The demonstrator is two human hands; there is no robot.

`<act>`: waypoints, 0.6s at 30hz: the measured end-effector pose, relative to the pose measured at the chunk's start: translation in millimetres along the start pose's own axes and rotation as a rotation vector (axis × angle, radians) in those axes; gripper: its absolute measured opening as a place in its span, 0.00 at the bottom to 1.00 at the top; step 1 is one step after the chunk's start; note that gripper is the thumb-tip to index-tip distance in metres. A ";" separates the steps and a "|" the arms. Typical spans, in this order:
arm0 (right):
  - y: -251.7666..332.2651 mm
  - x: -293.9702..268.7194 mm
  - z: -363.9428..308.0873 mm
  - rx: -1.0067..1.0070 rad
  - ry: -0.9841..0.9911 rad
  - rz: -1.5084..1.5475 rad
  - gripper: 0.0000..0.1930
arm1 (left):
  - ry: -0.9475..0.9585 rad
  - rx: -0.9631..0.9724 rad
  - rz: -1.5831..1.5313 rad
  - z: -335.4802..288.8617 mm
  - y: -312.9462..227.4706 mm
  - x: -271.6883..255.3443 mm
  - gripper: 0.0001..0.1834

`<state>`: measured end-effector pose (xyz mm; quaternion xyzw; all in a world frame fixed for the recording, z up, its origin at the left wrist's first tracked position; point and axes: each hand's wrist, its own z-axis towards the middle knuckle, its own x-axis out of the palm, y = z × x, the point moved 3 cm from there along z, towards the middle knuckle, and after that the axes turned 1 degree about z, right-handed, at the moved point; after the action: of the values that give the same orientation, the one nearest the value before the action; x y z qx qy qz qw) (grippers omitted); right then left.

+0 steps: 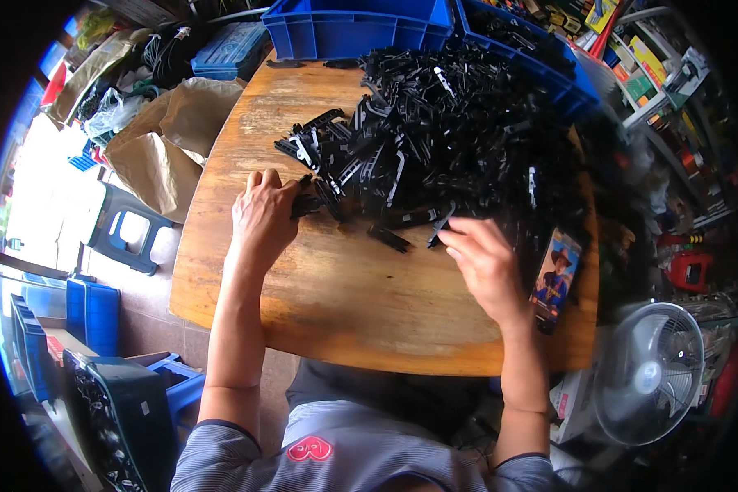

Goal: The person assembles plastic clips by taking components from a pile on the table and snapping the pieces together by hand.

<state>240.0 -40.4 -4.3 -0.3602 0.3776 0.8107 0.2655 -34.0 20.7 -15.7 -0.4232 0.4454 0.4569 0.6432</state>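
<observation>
Left hand (262, 215) clamped on black plastic clip (307, 203) at pile's 8 o'clock edge. Right hand (488, 266) pinching another clip piece (439, 228), fingers together. Looks early going: huge clip pile (451, 131) unsorted on tabletop (344, 295). Blue crates (344, 29) at 12, fan (649, 373) at 4, card packet (556, 277) beside right wrist, crowding it.

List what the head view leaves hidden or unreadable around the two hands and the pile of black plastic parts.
- Left hand: its fingers curl over a black part, hiding its shape and the grip.
- Right hand: whether the fingers pinch the black clip or only touch it is too small to tell.
- Pile of black parts: single pieces merge, too dark.
- Blue crate: cut off by the top edge.
</observation>
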 end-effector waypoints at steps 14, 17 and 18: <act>18.1 54.2 6.9 -0.169 0.031 0.002 0.11 | 0.165 -0.112 -1.663 9.7 -16.0 -8.9 0.24; 21.2 45.4 9.1 -0.100 -0.016 0.128 0.12 | 0.345 -0.184 -1.807 2.6 -36.8 8.1 0.25; 20.5 41.2 8.6 -0.057 -0.047 0.086 0.12 | 0.398 -0.205 -1.848 1.8 -43.6 11.6 0.24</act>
<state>197.6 -38.7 -24.1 -0.3319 0.3632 0.8400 0.2287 10.6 15.0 -20.4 -0.7327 -0.0064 -0.2761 0.6220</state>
